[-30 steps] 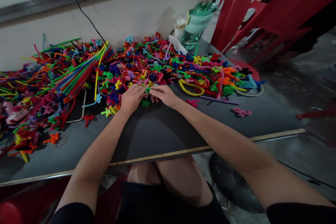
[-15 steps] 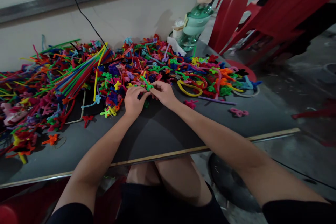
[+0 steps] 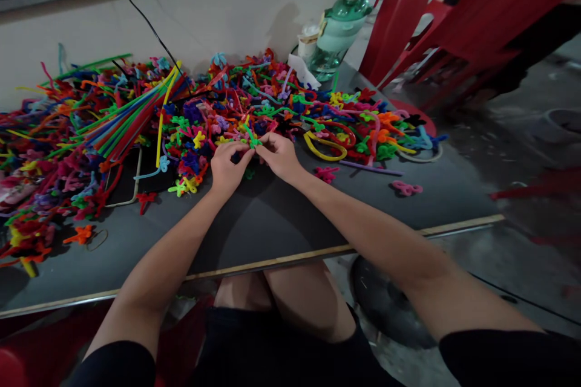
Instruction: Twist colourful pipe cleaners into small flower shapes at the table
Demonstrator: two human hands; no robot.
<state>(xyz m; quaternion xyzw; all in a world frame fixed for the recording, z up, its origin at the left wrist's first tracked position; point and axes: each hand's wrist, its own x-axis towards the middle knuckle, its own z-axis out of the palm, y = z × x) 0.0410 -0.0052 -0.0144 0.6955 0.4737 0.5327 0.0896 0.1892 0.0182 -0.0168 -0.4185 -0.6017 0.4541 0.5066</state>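
Observation:
My left hand and my right hand meet over the dark table, at the near edge of a big heap of coloured pipe cleaners. Both hands pinch one small green pipe cleaner piece, fingertips nearly touching; its end sticks up between them. Another green twisted piece lies on the table under my hands.
A bundle of straight pipe cleaners lies at the left over a dark tablet. Loose pink shapes rest at the right. A green bottle with a figure cap stands at the back. Red chairs stand beyond the table.
My hands rose slightly off the table with the green piece pinched between them, and the piece now sticks up. The view shifted a little.

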